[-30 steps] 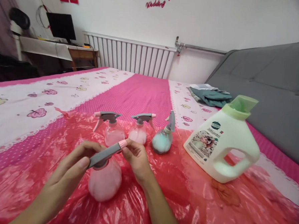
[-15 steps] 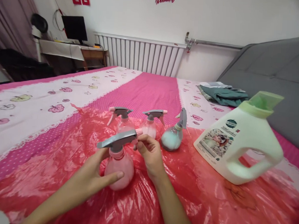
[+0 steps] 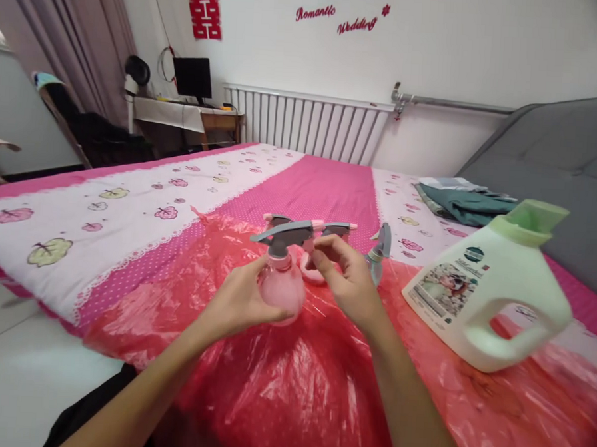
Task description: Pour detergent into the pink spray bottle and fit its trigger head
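Note:
A small round pink spray bottle (image 3: 283,291) with a grey trigger head (image 3: 284,232) is held above a red plastic sheet (image 3: 290,376) spread on the bed. My left hand (image 3: 237,302) cups the bottle's body from the left. My right hand (image 3: 345,279) pinches the pink nozzle end of the trigger head. Behind my hands stand two more pink spray bottles (image 3: 312,271), mostly hidden, and a blue-green spray bottle (image 3: 378,258).
A large white detergent jug (image 3: 485,287) with a green cap stands at the right on the sheet. Folded clothes (image 3: 460,198) lie further back by the grey headboard (image 3: 556,170). The bed's left edge drops to the floor (image 3: 15,369). A radiator and a desk line the far wall.
The pink bottle has risen and moved away from me toward the other bottles, its head turned. My left hand went from touching it with fingertips to cupping its body. The camera swung left.

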The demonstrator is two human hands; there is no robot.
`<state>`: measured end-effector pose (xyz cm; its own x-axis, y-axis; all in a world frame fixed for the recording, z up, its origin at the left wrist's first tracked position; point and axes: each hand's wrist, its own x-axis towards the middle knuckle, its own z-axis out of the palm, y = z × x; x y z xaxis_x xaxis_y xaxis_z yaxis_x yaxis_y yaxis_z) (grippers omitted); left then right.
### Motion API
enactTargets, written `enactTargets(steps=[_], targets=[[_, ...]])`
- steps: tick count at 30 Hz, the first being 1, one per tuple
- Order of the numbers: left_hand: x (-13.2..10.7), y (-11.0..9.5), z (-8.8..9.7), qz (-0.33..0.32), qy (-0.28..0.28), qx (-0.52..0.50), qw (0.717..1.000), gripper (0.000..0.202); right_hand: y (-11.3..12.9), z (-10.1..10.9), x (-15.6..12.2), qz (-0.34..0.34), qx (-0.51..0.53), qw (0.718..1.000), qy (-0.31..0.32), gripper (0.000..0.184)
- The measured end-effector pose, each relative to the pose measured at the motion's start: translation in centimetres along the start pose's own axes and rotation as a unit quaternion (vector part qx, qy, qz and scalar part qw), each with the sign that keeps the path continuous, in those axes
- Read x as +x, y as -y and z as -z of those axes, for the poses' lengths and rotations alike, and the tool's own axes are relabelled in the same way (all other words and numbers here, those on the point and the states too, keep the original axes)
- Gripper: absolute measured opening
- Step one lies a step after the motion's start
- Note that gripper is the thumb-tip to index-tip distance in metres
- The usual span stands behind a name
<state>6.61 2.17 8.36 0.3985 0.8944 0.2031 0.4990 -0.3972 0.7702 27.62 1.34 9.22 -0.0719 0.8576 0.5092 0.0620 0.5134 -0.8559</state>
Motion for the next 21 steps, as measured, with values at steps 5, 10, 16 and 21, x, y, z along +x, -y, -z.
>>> enactTargets(steps=[5,10,16,21], targets=[[1.2,-1.2,-0.8,-0.009,-0.005,0.014,1.0,0.069,-0.6,1.7,0.9,0.029,-0.012,0.999,-0.031,0.03],[1.2,0.7,-3.1,0.016,0.018,0.045,0.999,0.073,-3.0,2.8,-0.5,0.01,0.029,0.999,0.019,0.036],[0.7,3.1,-5.4,-0.037,0.039,0.002,0.999,0.073,-3.6,6.0,-2.3,-0.082,0.046,0.984,0.154,0.067],[0.5,3.5,-5.8,-0.052,0.065,0.001,0.997,0.074,-3.4,8.0,-3.1,-0.12,0.056,0.971,0.199,0.051]])
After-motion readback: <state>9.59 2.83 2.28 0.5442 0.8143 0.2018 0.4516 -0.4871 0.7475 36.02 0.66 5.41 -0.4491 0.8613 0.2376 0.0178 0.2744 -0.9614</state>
